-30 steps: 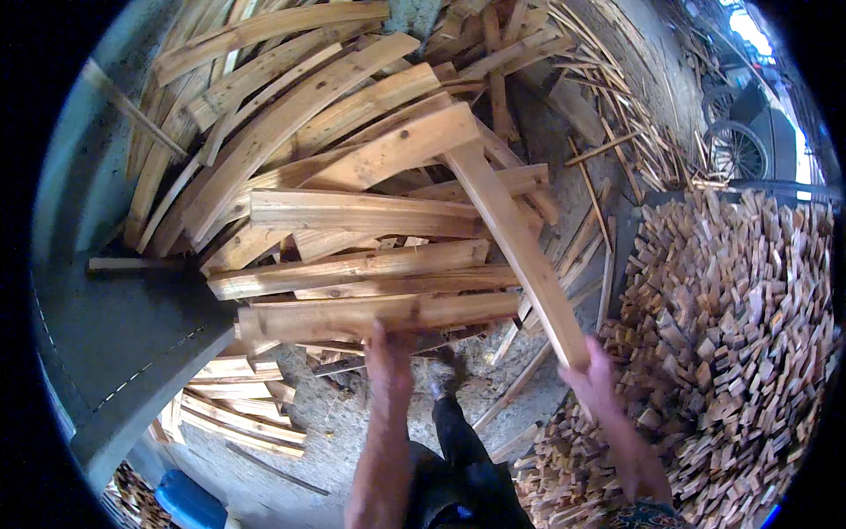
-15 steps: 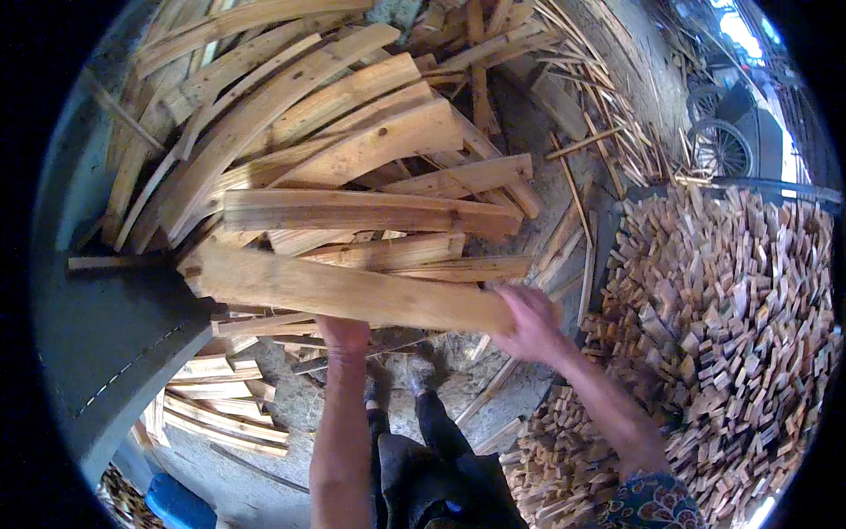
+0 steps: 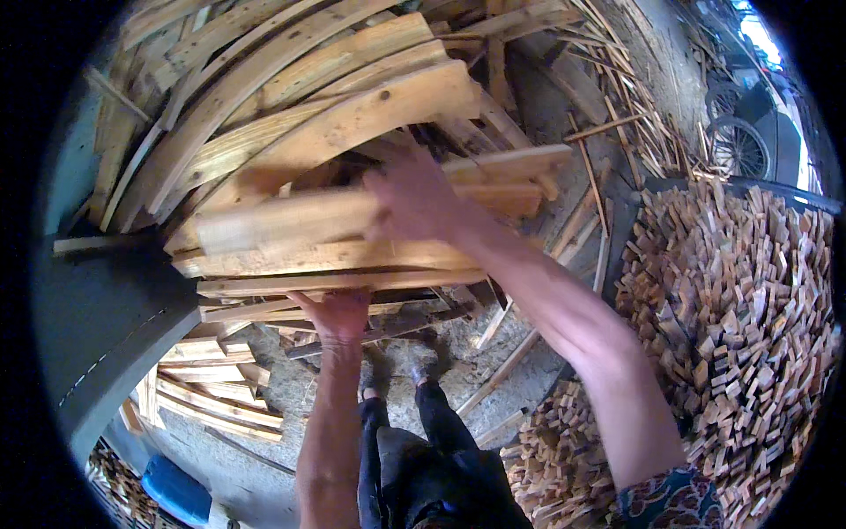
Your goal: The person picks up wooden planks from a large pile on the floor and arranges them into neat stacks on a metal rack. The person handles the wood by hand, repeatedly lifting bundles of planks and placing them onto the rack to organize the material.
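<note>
My left hand is at the near edge of a narrow wooden plank that I see edge-on. Its thumb points left along the plank, and its fingers are hidden under the wood. Beyond it, my right hand, smeared by motion, closes on the right end of a short, blurred plank. Between the two hands lies another pale plank. A large pile of boards rises just past my right hand.
At left stands a grey metal machine or table. Several short boards lie on the floor beside it, near a blue container. A big heap of cut wood blocks fills the right side. Thin strips and a spoked wheel are farther back.
My right hand has moved left and away from me, off the long plank's right end and onto another plank. The long plank is lower and nearer; my left hand stays at the near edge.
</note>
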Demonstrator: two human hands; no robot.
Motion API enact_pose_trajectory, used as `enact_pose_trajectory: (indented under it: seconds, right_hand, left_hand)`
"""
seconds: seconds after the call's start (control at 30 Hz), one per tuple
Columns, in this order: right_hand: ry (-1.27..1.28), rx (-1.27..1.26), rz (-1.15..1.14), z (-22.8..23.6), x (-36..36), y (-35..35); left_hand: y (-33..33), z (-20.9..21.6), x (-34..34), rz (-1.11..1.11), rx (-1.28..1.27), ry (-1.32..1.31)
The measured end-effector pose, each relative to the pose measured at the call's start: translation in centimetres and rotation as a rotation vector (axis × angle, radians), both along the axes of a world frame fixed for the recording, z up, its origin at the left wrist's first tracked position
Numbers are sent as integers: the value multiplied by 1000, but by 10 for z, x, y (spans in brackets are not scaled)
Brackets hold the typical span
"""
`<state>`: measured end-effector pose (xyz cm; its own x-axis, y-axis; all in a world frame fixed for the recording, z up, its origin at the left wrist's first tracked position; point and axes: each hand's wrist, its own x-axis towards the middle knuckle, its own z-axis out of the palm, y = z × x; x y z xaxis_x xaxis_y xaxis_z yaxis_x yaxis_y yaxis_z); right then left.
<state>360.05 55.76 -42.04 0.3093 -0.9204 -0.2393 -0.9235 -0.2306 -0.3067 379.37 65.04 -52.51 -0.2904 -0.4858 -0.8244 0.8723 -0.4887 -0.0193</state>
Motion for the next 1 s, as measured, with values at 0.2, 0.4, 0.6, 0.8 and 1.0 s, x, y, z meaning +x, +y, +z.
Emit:
enact_pose_trajectory:
  seconds: [0.2, 0.4, 0.6, 0.8, 1.0]
  right_hand:
    - [-277, 89, 230, 14, 68, 79]
    - [-252, -30, 117, 40, 123, 8]
    - [35, -164, 7, 28, 47, -98]
    - [270, 18, -15, 49, 43, -77]
    - [152, -38, 42, 16, 46, 5]
  left_hand:
    - [18, -5, -10, 88, -125, 81]
    - [5, 1, -3, 164, -80, 73]
    - [-18, 37, -14, 180, -8, 38]
    - [-18, 34, -14, 66, 65, 14]
    - [-15, 24, -8, 157, -126, 120]
